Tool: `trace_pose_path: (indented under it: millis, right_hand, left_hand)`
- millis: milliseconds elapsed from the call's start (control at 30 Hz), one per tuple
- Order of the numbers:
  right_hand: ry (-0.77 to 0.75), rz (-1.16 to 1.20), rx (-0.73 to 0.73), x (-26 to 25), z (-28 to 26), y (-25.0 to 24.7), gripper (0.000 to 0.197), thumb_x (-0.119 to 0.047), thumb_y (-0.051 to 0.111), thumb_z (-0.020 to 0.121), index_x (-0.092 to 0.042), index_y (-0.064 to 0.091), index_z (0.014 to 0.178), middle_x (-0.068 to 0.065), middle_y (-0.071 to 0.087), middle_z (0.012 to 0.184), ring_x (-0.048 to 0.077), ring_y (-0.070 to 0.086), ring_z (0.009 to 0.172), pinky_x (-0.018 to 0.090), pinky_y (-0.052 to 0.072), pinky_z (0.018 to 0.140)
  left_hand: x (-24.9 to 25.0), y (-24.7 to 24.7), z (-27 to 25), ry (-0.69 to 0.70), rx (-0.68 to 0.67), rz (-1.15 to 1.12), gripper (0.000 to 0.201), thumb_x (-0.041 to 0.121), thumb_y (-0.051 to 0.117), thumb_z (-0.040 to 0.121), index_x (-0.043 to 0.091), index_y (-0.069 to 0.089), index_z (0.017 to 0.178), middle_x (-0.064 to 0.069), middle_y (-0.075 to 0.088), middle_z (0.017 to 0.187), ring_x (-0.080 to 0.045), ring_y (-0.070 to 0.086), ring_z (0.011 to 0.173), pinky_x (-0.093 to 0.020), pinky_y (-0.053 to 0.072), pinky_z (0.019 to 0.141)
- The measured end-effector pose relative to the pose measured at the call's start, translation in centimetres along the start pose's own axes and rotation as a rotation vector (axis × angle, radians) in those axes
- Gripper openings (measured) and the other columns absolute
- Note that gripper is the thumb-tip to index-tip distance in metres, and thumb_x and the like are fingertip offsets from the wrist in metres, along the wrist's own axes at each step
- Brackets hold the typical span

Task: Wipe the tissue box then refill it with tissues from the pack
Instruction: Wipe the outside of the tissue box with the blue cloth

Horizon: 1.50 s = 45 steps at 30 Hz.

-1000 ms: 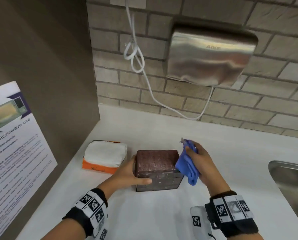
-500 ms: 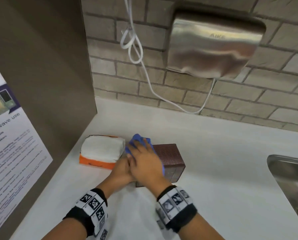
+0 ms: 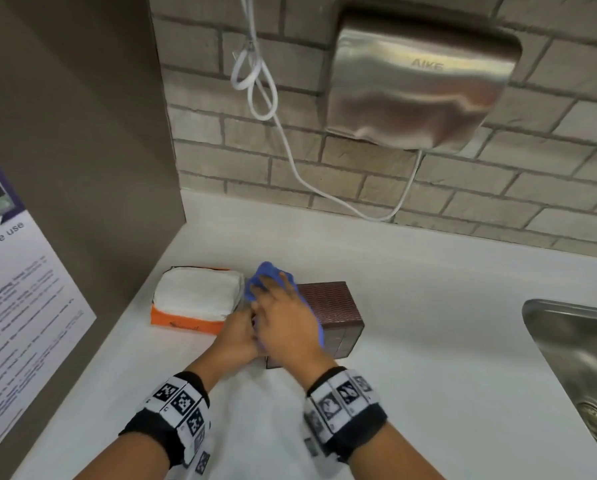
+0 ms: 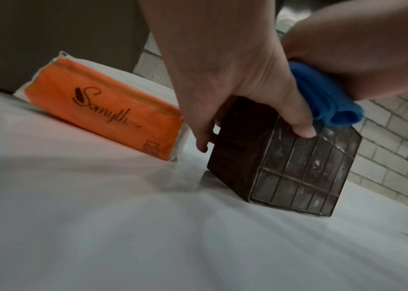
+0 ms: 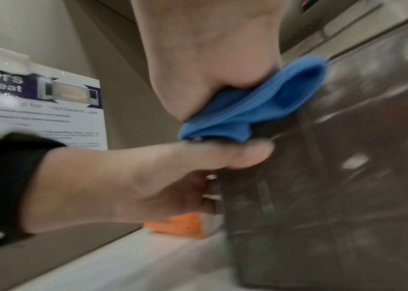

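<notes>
Brown box (image 3: 331, 306) stands on the white surface (image 3: 446, 341), near the back left corner. Top face textured; near face shows a grid of lines, smudged with pale marks in the left wrist view.

Left hand (image 3: 236, 336) grips the box from its left side: thumb (image 4: 300, 126) laid over the near gridded face, fingers curled round the left face, fingertips near the surface. Box (image 4: 285, 163) held steady, sitting flat.

Right hand (image 3: 286, 322) lies across the top of the box, palm down, pressing a blue cloth (image 3: 266, 275) onto it. Fingers spread over the cloth; cloth bunches out past the fingertips at the far left corner of the box and shows again along the hand's right edge. In the right wrist view the cloth (image 5: 255, 102) is folded under the palm against the box edge, just above the left thumb (image 5: 222, 155). That view is blurred.

Tissue pack (image 3: 195, 299) lies flat just left of the box, orange sides, white top, clear wrap. Script lettering on its orange side (image 4: 103, 110). Left fingers sit between pack and box.

Steel sink (image 3: 574, 358) at the right, well apart. Metal hand dryer (image 3: 422, 77) on the brick wall above, white cord (image 3: 290, 143) looping down. Printed microwave notice (image 3: 23, 289) on the left panel.
</notes>
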State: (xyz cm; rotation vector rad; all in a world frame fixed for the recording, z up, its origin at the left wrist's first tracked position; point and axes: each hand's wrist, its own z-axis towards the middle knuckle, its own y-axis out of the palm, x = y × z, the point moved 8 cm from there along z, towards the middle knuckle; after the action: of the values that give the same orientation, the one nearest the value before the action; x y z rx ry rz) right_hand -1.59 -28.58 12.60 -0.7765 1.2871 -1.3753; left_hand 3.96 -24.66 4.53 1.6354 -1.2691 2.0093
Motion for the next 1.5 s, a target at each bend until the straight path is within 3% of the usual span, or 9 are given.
trace_pose_path:
  millis: [100, 267, 433, 533, 700, 933, 1100, 1333, 1500]
  right_hand:
    - [0.085, -0.061, 0.05, 7.0, -1.5, -2.2, 0.045, -0.009, 0.054, 0.075, -0.009, 0.063, 0.119, 0.008, 0.061, 0.127, 0.027, 0.055, 0.122, 0.03, 0.04, 0.104]
    - [0.372, -0.053, 0.011, 9.3, -1.5, -1.6, 0.028, -0.002, 0.062, 0.074, -0.003, 0.07, 0.1, 0.013, 0.066, 0.113, 0.031, 0.06, 0.109, 0.041, 0.047, 0.098]
    - [0.061, 0.098, -0.042, -0.9, 0.7, 0.9, 0.041, -0.01, 0.038, 0.09, -0.005, 0.057, 0.125, 0.012, 0.053, 0.136, 0.031, 0.041, 0.132, 0.042, 0.028, 0.113]
    - [-0.057, 0.024, 0.008, 3.0, -0.3, -0.8, 0.056, -0.019, 0.023, 0.085, -0.011, 0.055, 0.131, 0.009, 0.052, 0.14, 0.026, 0.04, 0.135, 0.04, 0.031, 0.114]
    - [0.326, 0.035, 0.037, 12.5, -1.6, -1.3, 0.04, -0.006, 0.041, 0.093, -0.006, 0.053, 0.131, 0.011, 0.045, 0.144, 0.027, 0.046, 0.13, 0.029, 0.039, 0.101]
    - [0.033, 0.038, 0.021, 0.5, 0.5, 1.5, 0.045, -0.022, 0.035, 0.087, -0.014, 0.059, 0.124, 0.003, 0.056, 0.134, 0.022, 0.048, 0.127, 0.03, 0.036, 0.109]
    - [0.185, -0.025, 0.111, 9.8, -2.1, -2.0, 0.04, -0.018, 0.038, 0.092, -0.017, 0.062, 0.124, 0.0, 0.055, 0.138, 0.022, 0.049, 0.128, 0.028, 0.041, 0.103]
    - [-0.013, 0.093, 0.102, 1.1, -1.0, 0.2, 0.037, -0.015, 0.048, 0.083, -0.015, 0.065, 0.116, 0.004, 0.064, 0.124, 0.025, 0.058, 0.115, 0.037, 0.041, 0.104]
    - [0.234, 0.18, 0.206, 10.4, -2.8, -1.6, 0.037, -0.028, 0.041, 0.092, -0.029, 0.062, 0.122, -0.009, 0.056, 0.136, 0.018, 0.059, 0.115, 0.03, 0.045, 0.097]
  left_hand:
    - [0.0, 0.2, -0.2, -0.014, -0.06, -0.098, 0.106, 0.034, 0.094, 0.048, 0.041, 0.036, 0.136, 0.037, 0.05, 0.111, 0.019, 0.052, 0.104, 0.005, 0.037, 0.079]
    - [-0.7, 0.5, 0.0, -0.018, -0.073, -0.082, 0.114, 0.039, 0.094, 0.049, 0.034, 0.034, 0.146, 0.023, 0.056, 0.125, 0.012, 0.052, 0.113, -0.001, 0.038, 0.088]
    - [-0.5, -0.1, 0.2, -0.078, -0.018, 0.009, 0.023, 0.002, 0.068, 0.085, 0.021, 0.056, 0.088, 0.009, 0.057, 0.083, -0.009, 0.058, 0.089, 0.002, 0.04, 0.059]
    - [-0.6, -0.2, 0.4, -0.052, -0.072, -0.043, 0.07, 0.021, 0.091, 0.06, 0.032, 0.055, 0.119, 0.017, 0.064, 0.105, 0.015, 0.059, 0.095, 0.0, 0.044, 0.077]
    - [-1.3, 0.2, 0.5, -0.06, -0.085, -0.032, 0.128, 0.051, 0.092, 0.042, 0.034, 0.026, 0.15, 0.014, 0.054, 0.134, -0.004, 0.05, 0.124, -0.029, 0.045, 0.106]
    - [-0.7, 0.0, 0.6, -0.033, -0.032, 0.006, 0.04, 0.009, 0.077, 0.076, 0.034, 0.049, 0.089, 0.004, 0.065, 0.098, -0.023, 0.065, 0.099, -0.008, 0.047, 0.072]
    - [-1.0, 0.4, 0.7, -0.036, -0.081, -0.075, 0.118, 0.038, 0.095, 0.046, 0.032, 0.032, 0.147, 0.016, 0.059, 0.124, 0.001, 0.054, 0.116, -0.021, 0.046, 0.1]
    - [-1.0, 0.2, 0.9, -0.011, -0.015, -0.052, 0.059, 0.003, 0.084, 0.066, 0.037, 0.049, 0.098, 0.017, 0.061, 0.09, -0.007, 0.06, 0.088, -0.006, 0.045, 0.067]
    - [-1.5, 0.7, 0.6, -0.043, -0.064, -0.172, 0.12, 0.039, 0.096, 0.041, 0.034, 0.037, 0.144, 0.02, 0.058, 0.126, 0.003, 0.054, 0.119, -0.023, 0.051, 0.097]
